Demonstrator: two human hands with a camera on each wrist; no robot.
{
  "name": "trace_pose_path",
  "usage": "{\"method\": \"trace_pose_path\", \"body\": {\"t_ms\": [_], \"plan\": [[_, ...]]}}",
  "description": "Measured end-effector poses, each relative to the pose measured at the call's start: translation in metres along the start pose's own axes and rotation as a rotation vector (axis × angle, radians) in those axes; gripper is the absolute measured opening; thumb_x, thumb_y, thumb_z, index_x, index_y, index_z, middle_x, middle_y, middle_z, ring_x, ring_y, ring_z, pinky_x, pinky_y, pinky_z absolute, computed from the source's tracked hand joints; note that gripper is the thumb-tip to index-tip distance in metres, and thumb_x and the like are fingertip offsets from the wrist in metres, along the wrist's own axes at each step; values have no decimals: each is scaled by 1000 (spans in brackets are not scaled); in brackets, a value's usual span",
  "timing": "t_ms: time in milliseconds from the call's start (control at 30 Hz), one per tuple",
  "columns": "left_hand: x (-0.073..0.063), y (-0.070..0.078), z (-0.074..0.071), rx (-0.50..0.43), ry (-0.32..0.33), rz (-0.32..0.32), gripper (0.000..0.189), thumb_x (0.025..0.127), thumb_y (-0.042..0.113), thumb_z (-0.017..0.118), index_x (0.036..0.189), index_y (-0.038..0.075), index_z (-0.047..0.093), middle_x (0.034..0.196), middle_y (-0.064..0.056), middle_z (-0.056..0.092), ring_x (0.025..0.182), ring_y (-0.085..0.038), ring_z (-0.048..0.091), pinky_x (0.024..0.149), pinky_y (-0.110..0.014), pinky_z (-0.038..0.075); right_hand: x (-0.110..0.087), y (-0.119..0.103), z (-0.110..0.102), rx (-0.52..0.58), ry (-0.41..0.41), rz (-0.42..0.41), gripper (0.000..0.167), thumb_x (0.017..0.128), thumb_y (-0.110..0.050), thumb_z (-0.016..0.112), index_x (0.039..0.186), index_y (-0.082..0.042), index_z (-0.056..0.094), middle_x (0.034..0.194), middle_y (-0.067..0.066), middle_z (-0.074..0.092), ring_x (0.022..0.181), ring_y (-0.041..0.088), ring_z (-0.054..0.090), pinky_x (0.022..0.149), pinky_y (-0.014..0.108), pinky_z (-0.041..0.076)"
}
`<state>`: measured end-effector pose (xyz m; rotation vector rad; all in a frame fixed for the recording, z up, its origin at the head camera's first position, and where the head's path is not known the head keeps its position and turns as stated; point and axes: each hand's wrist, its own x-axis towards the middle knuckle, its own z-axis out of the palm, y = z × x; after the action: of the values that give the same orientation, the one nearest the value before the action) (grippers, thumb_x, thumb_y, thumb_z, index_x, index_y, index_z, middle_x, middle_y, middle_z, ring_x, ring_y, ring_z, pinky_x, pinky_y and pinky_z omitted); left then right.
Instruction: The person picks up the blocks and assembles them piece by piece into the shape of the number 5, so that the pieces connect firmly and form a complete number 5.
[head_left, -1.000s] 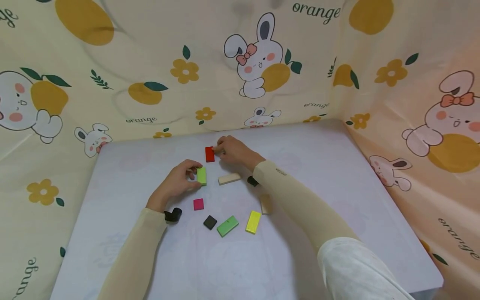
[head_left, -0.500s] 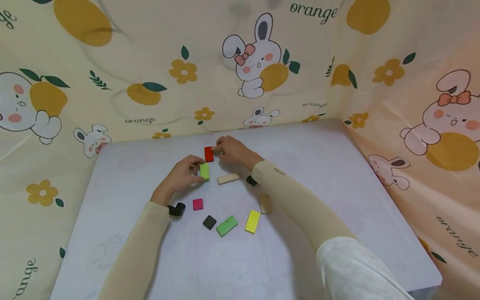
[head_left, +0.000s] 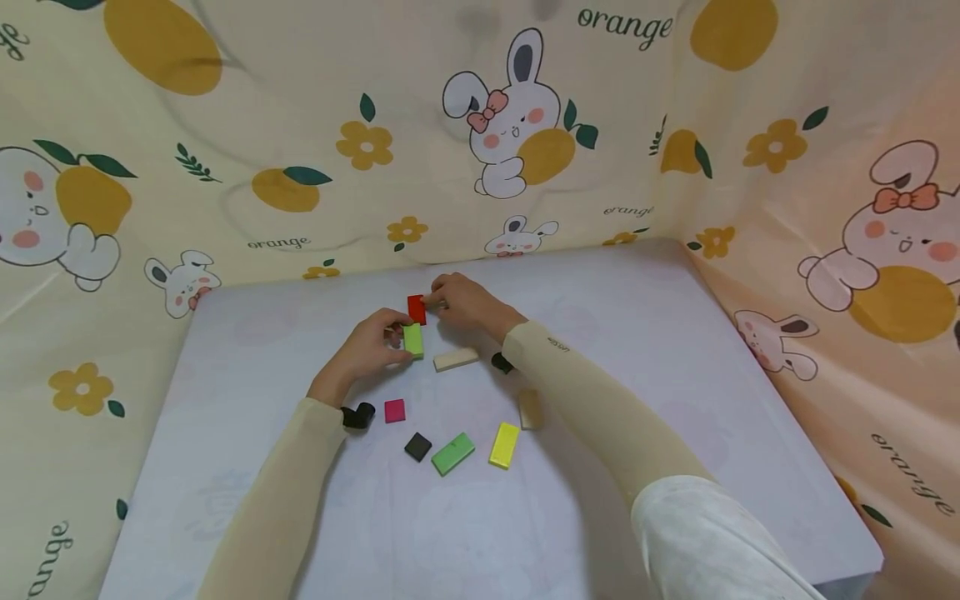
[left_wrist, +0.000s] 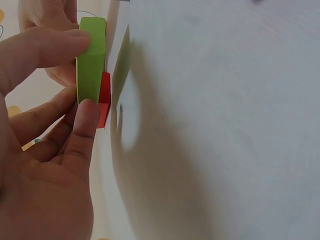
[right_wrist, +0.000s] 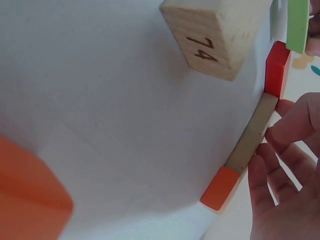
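The left hand (head_left: 363,343) is pinching the light green block (head_left: 413,341), and the red block (head_left: 417,309) is sitting just beside it at 12 o'clock. The right hand (head_left: 467,302) is resting its fingers against a wooden block (right_wrist: 252,132) lined up between the red one and an orange block (right_wrist: 220,188); whether it's gripping, I can't tell. It's blocking the head camera's view there! From the light green, a pale wood block (head_left: 456,359) is lying at 4 o'clock, a pink square (head_left: 394,411) at 7, a black square (head_left: 417,447) at 6, a darker green block (head_left: 453,454) at 5.
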<state>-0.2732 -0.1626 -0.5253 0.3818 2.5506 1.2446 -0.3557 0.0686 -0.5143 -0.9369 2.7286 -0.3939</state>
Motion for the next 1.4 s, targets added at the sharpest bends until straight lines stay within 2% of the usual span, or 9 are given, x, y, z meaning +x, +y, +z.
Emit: {"method": "trace_pose_path", "body": {"t_ms": [467,800,1400], "plan": [[8,3,0,21,-17,9,58,90,6,86,141,-2,59,126,-16,59,112,-33,59,103,-47,52,0,2,1,3,3,5,39,108,-15,65,146,-19,71,147,7,59,131,25,53,116,37,42],[15,4,0,68,-20,61,54,88,3,86,135,-5,62,125,-16,56,106,-31,59,98,-44,52,-1,0,1,-4,5,17,38,108,-16,66,146,-21,71,148,6,59,130,24,53,116,37,42],[14,0,8,69,-15,17,52,89,4,85,136,-2,63,127,-14,51,107,-29,59,98,-41,53,-2,-1,-2,1,-7,14,39,108,-14,66,146,-20,71,148,8,59,130,25,53,116,37,42]]}}
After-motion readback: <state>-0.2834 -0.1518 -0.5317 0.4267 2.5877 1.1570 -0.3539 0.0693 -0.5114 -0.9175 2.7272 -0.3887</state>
